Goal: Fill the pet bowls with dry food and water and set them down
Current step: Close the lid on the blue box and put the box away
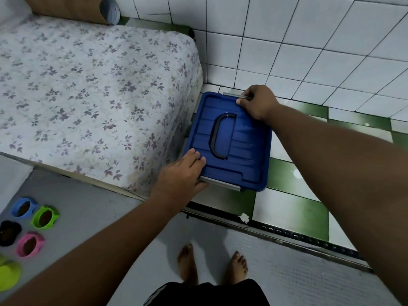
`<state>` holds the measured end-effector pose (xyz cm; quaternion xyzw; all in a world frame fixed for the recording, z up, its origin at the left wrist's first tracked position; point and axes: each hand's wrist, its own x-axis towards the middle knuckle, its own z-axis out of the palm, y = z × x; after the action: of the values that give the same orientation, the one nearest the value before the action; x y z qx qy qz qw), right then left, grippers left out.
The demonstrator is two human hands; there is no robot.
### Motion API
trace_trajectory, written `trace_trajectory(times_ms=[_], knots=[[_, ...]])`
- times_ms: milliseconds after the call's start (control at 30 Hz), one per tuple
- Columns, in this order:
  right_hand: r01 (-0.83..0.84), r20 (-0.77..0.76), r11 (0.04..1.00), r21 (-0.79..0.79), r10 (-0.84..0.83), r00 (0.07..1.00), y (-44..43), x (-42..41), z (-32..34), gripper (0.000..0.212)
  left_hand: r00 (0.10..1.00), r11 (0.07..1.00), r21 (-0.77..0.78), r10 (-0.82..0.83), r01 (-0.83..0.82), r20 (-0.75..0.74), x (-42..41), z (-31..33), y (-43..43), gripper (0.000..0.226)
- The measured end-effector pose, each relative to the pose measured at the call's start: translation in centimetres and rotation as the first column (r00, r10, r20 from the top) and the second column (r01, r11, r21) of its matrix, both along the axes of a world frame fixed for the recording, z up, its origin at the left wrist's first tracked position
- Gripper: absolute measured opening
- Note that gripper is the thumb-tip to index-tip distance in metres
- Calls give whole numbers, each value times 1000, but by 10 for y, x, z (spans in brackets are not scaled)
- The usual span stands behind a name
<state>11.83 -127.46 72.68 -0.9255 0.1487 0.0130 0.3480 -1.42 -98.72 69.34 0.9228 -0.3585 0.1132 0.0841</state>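
A storage box with a blue lid [245, 149] and a dark handle stands on the green and white floor beside the mattress. My left hand [180, 176] grips the near edge of the lid at its grey clip. My right hand [257, 101] holds the far edge at the other clip. Several small pet bowls sit on the grey mat at lower left: a blue bowl [23, 207], a green bowl [45, 217], a black bowl [8, 233] and a pink bowl [29, 244]. They look to hold brown dry food.
A mattress with a floral sheet [88, 96] fills the left side. White tiled walls [309, 51] close the corner behind the box. A metal floor rail [287, 234] runs across between the grey mat and tiles. A yellow-green item [8, 276] lies at the left edge. My bare feet stand below.
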Motion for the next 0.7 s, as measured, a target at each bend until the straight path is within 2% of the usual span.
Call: trace_trajectory(times_ms=[200,467,700], knots=[[23,52,998,58,-26,998,1,-4,-1,26,999,998,50,-44,43,24,4,0,4,69],[4,82,999,37,-7,997,1,-7,-3,25,993,985,147,-103,93,59,6,1,6,66],[27,159,996,81,-39,986,4,-13,-6,21,985,989,85,-131,121,113,7,-6,7,56]])
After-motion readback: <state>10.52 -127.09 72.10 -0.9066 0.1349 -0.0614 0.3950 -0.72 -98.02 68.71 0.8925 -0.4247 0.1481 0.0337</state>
